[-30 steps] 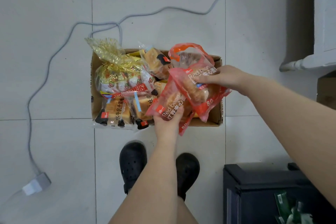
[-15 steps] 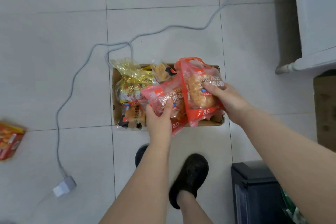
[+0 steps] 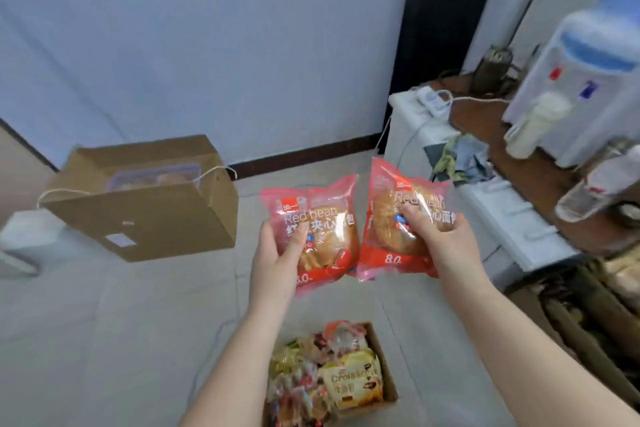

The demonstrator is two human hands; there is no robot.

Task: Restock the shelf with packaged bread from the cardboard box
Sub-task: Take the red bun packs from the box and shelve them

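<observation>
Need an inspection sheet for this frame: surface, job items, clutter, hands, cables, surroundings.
Surface: pale tiled floor.
Job's things: two red bean bread packs, left pack, right pack; cardboard box of packaged bread on floor below.
Clutter: second cardboard box near wall; crumpled cloth.
Hands: left hand grips left pack; right hand grips right pack.
Cables: white cord from power strip.
Surroundings: water dispenser, blurred.

Soft, even bluish light; the wide-angle edges bend and smear, perhaps from motion blur, shadows faint.
</observation>
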